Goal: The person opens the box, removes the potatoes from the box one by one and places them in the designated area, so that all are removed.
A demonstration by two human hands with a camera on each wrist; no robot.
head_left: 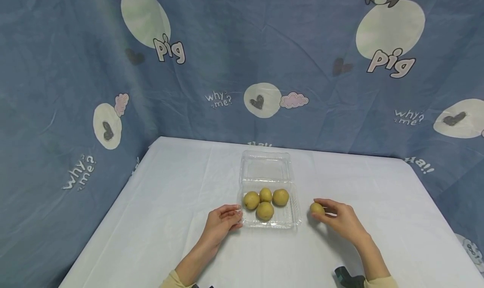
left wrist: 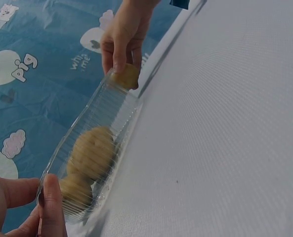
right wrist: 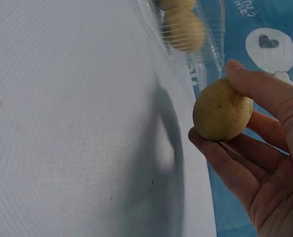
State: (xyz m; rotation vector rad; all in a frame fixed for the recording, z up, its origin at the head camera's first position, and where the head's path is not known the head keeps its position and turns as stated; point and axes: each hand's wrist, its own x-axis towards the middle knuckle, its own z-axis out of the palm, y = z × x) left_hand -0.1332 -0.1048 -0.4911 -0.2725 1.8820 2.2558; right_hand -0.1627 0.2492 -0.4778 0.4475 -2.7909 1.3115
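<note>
A hinged clear plastic container [head_left: 289,223] lies with its lid [head_left: 265,169] folded back on the white table. Several round yellow-brown fruits [head_left: 265,211] are grouped in its base. My left hand [head_left: 224,221] pinches the left rim of the container between thumb and fingers; the left wrist view shows fingers on both sides of that rim. To the right of the container, my right hand [head_left: 340,218] holds one more round yellow-brown fruit [right wrist: 222,109] between thumb and fingertips. This fruit is raised over the table, with a shadow cast below.
The white cloth-covered table [head_left: 181,187] extends to both sides of the container. Behind and left of it hangs a blue printed curtain [head_left: 211,61]. A dark green device [head_left: 348,277] is at the right wrist.
</note>
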